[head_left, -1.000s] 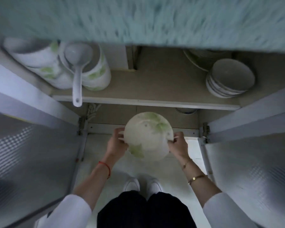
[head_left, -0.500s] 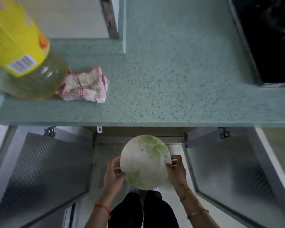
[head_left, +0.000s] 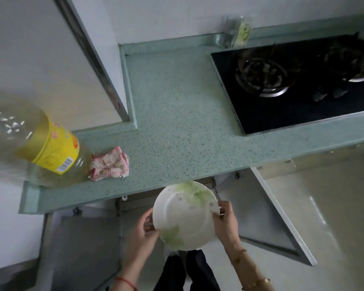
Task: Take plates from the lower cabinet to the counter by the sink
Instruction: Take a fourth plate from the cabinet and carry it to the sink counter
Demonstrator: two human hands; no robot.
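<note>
The left hand (head_left: 144, 229) grips the left rim of a plate (head_left: 185, 215), fingers curled round the edge. The right hand (head_left: 226, 221) grips the right rim, thumb on top. Both forearms reach up from the bottom, a red string (head_left: 126, 282) on the left wrist and a gold bracelet (head_left: 239, 256) on the right.

The plate is round, smooth and white, with pale green leaves painted on it. It is held flat in the air between two open cabinet doors (head_left: 80, 244). Its far rim meets the front edge of the counter (head_left: 177, 122), which is speckled green stone.

On the counter's left lies a crumpled red-checked cloth (head_left: 109, 164), just beside a big clear bottle (head_left: 48, 148) with a yellow label. A shiny black stove (head_left: 298, 85) sits on the right.
</note>
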